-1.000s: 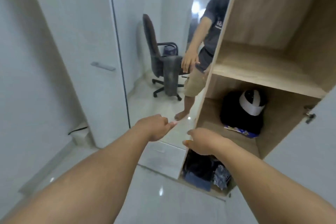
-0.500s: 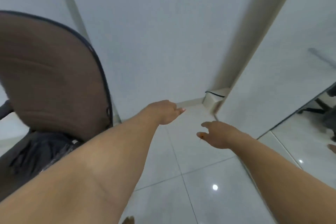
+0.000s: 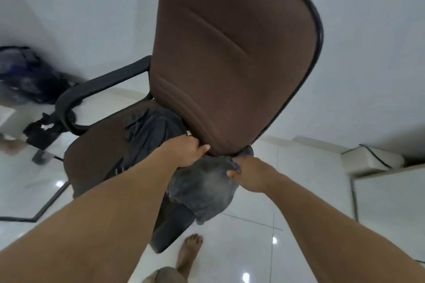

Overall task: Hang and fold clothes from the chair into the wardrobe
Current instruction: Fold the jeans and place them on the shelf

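Observation:
A brown office chair with black armrests fills the middle of the view. A dark grey garment drapes over the chair's near armrest, and more dark cloth lies on the seat. My left hand grips the garment's top edge at the foot of the backrest. My right hand pinches the same garment's edge just to the right. The wardrobe is out of view.
A dark bag sits against the wall at the left. Dark cloth hangs off the far armrest. A white low ledge with a black cable is at the right. My bare foot stands on the glossy white tile floor.
My view has swung from the wardrobe to the chair. Both hands, empty a second ago, have reached down and now grip the grey garment on the armrest.

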